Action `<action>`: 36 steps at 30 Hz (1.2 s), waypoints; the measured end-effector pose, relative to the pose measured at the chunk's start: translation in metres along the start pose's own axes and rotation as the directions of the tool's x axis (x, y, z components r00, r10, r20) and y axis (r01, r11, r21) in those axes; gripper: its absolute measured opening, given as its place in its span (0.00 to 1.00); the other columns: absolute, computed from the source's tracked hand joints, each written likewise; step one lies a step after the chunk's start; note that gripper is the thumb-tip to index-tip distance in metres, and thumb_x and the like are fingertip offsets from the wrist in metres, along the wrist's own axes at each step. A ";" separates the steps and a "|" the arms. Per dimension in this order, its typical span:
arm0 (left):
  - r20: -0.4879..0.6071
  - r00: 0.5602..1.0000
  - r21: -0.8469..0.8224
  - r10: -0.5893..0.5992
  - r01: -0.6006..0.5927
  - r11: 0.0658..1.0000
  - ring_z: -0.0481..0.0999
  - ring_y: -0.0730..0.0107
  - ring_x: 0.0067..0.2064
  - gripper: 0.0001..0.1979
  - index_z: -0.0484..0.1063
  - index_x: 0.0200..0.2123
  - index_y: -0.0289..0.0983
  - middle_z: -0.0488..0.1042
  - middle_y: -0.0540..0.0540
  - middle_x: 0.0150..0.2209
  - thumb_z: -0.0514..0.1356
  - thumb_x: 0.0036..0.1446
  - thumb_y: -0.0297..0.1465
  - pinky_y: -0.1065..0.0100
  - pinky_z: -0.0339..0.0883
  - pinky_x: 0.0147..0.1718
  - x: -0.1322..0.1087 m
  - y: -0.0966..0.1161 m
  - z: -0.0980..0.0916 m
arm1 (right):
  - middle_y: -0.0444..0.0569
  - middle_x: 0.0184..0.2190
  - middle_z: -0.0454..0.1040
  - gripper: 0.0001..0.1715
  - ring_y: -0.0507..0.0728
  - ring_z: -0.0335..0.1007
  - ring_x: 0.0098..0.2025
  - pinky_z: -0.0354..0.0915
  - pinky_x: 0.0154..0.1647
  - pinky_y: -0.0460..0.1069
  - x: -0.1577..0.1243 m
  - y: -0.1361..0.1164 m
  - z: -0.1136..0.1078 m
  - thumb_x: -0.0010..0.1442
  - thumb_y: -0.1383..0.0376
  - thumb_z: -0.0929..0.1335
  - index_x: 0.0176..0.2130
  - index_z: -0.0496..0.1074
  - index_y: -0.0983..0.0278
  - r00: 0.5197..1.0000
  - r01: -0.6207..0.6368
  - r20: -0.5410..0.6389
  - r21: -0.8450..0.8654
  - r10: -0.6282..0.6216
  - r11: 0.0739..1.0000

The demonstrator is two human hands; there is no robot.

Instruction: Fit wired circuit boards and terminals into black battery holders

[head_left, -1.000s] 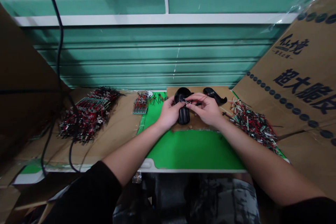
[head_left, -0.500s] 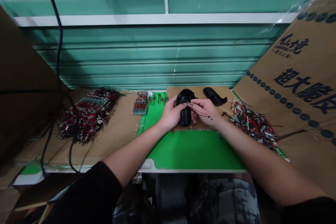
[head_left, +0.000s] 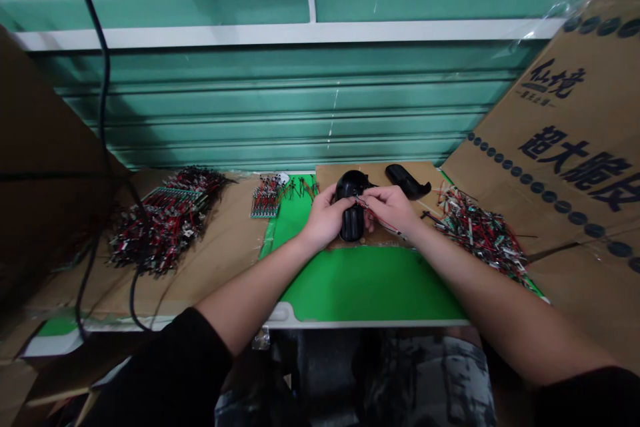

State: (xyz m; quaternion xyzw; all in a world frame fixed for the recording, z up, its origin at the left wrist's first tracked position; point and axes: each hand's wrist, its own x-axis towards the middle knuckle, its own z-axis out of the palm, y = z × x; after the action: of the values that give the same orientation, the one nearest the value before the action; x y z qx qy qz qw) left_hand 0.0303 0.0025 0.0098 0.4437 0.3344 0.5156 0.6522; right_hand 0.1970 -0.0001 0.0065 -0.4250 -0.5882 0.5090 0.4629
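1. One head view looks down on a bench [head_left: 287, 313]. A green mat [head_left: 370, 287] fills its middle, and a cardboard sheet [head_left: 380, 177] lies along the mat's far edge.
2. The left hand [head_left: 325, 217] curls around a black plastic shell [head_left: 352, 227], its fingers wrapped over the shell's side. The shell stands lengthwise on the left half of the sheet.
3. The right hand [head_left: 393, 208] pinches a thin red wire lead [head_left: 373, 207] between thumb and forefinger, just beside the top of the shell. The lead's metal end is too small to make out.
4. A second black shell [head_left: 407, 181] lies untouched near the sheet's far right corner.
5. The shell looks light, stiff and smooth, so a full wrap around its body seems the surest hold. The lead looks limp and easily bent, so it is probably best pinched close to its end.
6. Toward the bench's left edge lies a tangled heap of leads [head_left: 163, 223]. A comb-like row of leads [head_left: 265, 199] sits at the mat's far left corner, and another heap [head_left: 480, 233] lies past the sheet's right end. A printed carton [head_left: 565, 153] leans at the right, before a green shutter [head_left: 280, 107].
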 end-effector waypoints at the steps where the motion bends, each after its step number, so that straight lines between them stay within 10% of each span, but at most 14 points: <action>1: 0.001 1.000 -0.001 0.002 -0.002 1.000 0.78 0.62 0.26 0.14 0.75 0.37 0.37 0.79 0.49 0.27 0.72 0.46 0.34 0.61 0.73 0.32 0.000 0.000 0.000 | 0.43 0.14 0.70 0.27 0.52 0.67 0.14 0.67 0.13 0.46 0.000 0.000 0.000 0.57 0.44 0.78 0.24 0.74 0.62 1.000 -0.002 0.001 -0.002 0.002 1.000; 15: -0.028 1.000 0.002 -0.009 0.009 1.000 0.77 0.66 0.28 0.15 0.76 0.36 0.37 0.78 0.50 0.29 0.73 0.44 0.34 0.64 0.72 0.34 0.004 -0.006 -0.005 | 0.43 0.15 0.70 0.28 0.53 0.68 0.16 0.68 0.16 0.47 0.002 -0.001 0.000 0.55 0.42 0.78 0.25 0.75 0.62 0.999 -0.022 0.025 0.001 0.022 1.000; 21: -0.178 0.983 -0.062 -0.037 0.027 0.998 0.74 0.69 0.30 0.13 0.76 0.32 0.35 0.77 0.50 0.28 0.71 0.41 0.32 0.67 0.67 0.33 0.010 -0.008 -0.007 | 0.44 0.25 0.74 0.15 0.51 0.68 0.20 0.67 0.20 0.46 0.003 -0.002 -0.012 0.59 0.56 0.74 0.40 0.80 0.65 0.998 0.069 0.008 -0.129 -0.068 0.989; 26: -0.250 0.957 -0.170 -0.148 0.107 0.980 0.74 0.68 0.30 0.14 0.76 0.33 0.36 0.77 0.49 0.29 0.71 0.47 0.38 0.67 0.66 0.33 0.016 -0.005 -0.010 | 0.46 0.38 0.75 0.25 0.49 0.68 0.28 0.65 0.26 0.44 -0.006 -0.018 -0.020 0.51 0.67 0.76 0.50 0.78 0.62 0.973 0.228 0.089 -0.193 -0.214 0.954; 36: -0.114 0.980 -0.141 -0.165 0.148 0.979 0.77 0.65 0.34 0.18 0.78 0.36 0.33 0.80 0.45 0.33 0.74 0.38 0.30 0.65 0.67 0.36 0.012 -0.005 -0.013 | 0.45 0.21 0.76 0.23 0.53 0.70 0.20 0.69 0.21 0.49 -0.006 -0.028 -0.015 0.56 0.48 0.81 0.37 0.81 0.63 0.956 0.267 -0.103 -0.079 -0.275 0.960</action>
State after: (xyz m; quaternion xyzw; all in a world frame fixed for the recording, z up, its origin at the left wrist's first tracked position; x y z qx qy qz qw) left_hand 0.0232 0.0166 0.0003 0.3389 0.3739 0.5103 0.6964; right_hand 0.2120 -0.0067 0.0343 -0.3832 -0.6299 0.3966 0.5469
